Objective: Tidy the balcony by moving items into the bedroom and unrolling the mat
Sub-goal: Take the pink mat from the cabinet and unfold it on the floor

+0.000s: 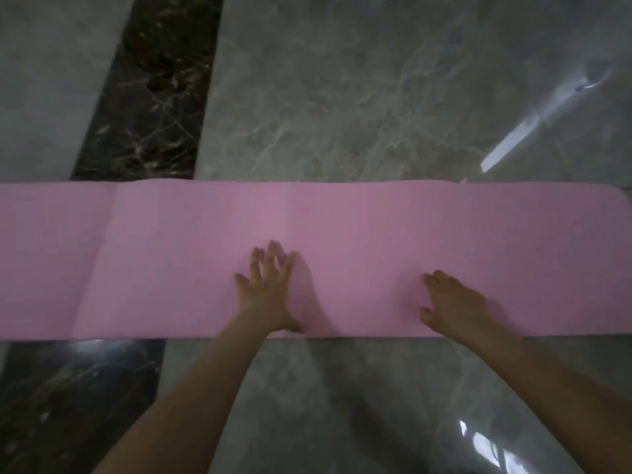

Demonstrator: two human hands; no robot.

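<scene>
A pink mat (342,227) lies flat across the floor from the left edge of view to a rounded end at the right. My left hand (270,289) rests on it near its front edge with fingers spread and straight. My right hand (455,306) lies on the mat further right, palm down, fingers loosely bent toward the left. Both hands look slightly blurred. Neither hand holds anything.
The glossy grey marble floor (359,97) carries a dark marble strip (150,97) that runs from the back under the mat to the front left. Bright window reflections show on the floor at the right.
</scene>
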